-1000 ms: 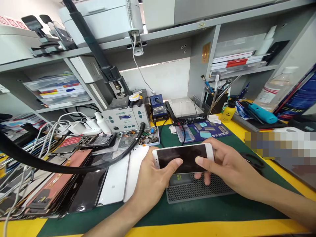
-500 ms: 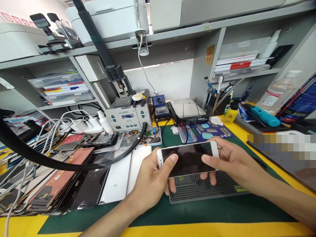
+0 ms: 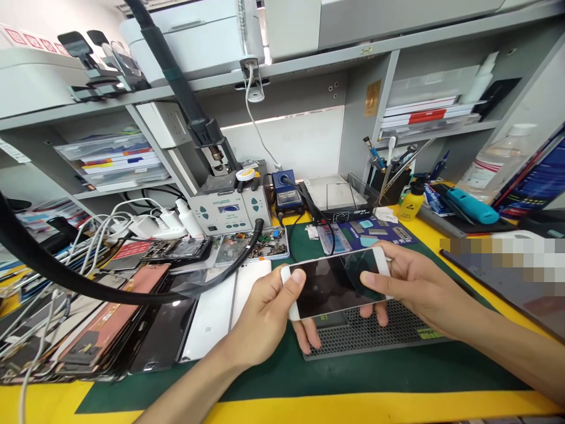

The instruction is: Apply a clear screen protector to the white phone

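A white smartphone [image 3: 331, 285] with a dark screen is held sideways above the bench, screen towards me. My left hand [image 3: 276, 309] grips its left end, thumb lying on the front at the screen's edge and fingers behind. Around the right end, my right hand [image 3: 415, 285] is closed, with its thumb on the glass and fingertips showing below the phone. Beneath the phone a dark honeycomb-patterned pad [image 3: 353, 338] lies on the green mat [image 3: 375, 377], partly covered by the phone and hands.
Left of my hands lie white phone panels [image 3: 209, 324] and a stack of phone parts [image 3: 106, 318]. A black hose [image 3: 132, 294] loops over them from the rework station [image 3: 229, 209]. Behind are a tool holder [image 3: 388, 182], a yellow bottle [image 3: 411, 203] and shelves [image 3: 309, 65].
My left thumb has shifted left, off the middle of the glass towards the phone's left edge. The phone is tilted slightly differently, and both hands still hold it.
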Demonstrator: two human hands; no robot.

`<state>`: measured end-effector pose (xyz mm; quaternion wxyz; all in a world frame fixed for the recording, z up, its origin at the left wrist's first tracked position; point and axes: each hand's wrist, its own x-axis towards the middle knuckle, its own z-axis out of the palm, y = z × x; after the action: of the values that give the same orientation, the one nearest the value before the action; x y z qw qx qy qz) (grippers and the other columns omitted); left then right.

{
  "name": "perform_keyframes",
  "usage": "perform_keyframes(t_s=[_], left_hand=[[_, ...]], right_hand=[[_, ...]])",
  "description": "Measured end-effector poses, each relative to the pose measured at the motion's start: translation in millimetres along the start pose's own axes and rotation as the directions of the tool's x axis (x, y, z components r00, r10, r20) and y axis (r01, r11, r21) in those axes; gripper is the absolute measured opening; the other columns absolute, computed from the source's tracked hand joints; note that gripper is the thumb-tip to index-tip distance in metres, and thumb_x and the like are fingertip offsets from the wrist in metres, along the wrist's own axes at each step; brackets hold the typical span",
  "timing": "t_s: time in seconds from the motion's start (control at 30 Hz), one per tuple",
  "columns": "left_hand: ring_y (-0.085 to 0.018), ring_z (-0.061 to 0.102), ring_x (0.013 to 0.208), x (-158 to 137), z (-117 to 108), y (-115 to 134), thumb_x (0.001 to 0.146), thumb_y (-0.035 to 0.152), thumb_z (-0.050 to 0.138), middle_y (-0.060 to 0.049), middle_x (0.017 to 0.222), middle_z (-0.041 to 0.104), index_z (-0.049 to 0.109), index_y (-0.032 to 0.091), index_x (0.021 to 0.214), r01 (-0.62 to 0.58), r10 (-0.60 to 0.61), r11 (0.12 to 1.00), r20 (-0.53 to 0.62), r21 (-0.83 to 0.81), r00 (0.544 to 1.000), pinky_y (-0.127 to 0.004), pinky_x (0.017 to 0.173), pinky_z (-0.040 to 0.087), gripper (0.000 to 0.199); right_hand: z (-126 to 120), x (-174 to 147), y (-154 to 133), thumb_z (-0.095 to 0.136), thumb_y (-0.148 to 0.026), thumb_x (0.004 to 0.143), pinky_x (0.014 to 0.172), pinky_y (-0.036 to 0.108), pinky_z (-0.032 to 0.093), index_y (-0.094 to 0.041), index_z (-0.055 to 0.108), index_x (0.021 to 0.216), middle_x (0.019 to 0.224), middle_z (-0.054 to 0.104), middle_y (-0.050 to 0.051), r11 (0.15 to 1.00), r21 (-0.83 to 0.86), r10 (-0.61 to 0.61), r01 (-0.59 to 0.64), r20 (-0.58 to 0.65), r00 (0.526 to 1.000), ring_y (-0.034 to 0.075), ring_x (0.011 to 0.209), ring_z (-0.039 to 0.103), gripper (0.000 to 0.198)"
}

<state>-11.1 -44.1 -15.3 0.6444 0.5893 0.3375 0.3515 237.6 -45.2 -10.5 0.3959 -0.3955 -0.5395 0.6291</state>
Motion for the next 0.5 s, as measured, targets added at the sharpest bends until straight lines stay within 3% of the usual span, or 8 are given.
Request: perform_keyframes(t_s=[0.27,0.37,0.5], left_hand=[[-0.021,0.069,0.047,0.4,-1.6,0.1,0.106,0.054,0.038,-0.007,0.06,0.073,0.06,0.014,0.11,0.015,-0.014,0.999,0.023,-0.043,1.0,-0.027,0.045,0.052,0.045],[-0.023,0.073,0.056,0.8,-2.3,2.6,0.105,0.055,0.038,-0.01,0.068,0.075,0.064,0.014,0.107,0.019,-0.018,0.999,0.019,-0.042,1.0,-0.028,0.048,0.053,0.049],[-0.021,0.073,0.066,0.8,-4.0,3.5,0.103,0.052,0.047,-0.01,0.084,0.077,0.067,0.015,0.091,0.015,-0.017,0.998,-0.043,-0.054,0.999,-0.031,0.063,0.059,0.044]], right_hand=[[-4.2,0.2,4.3,0.079,-0.028,0.088,0.049,0.025,0.059,-0.022,0.059,0.102,0.08,0.068,-0.001,0.999,0.024,-0.031,0.031,0.0,1.0,0.025,0.072,0.077,0.025],[-3.5,-0.4,2.2,0.079,-0.029,0.089,0.049,0.024,0.058,-0.023,0.057,0.103,0.078,0.069,-0.001,0.999,0.02,-0.034,0.033,0.004,0.999,0.024,0.071,0.077,0.026],[-2.1,-1.5,-0.7,0.08,-0.033,0.088,0.05,0.025,0.057,-0.022,0.054,0.105,0.077,0.072,0.001,1.0,0.016,-0.023,0.023,0.009,1.0,0.023,0.07,0.075,0.033]])
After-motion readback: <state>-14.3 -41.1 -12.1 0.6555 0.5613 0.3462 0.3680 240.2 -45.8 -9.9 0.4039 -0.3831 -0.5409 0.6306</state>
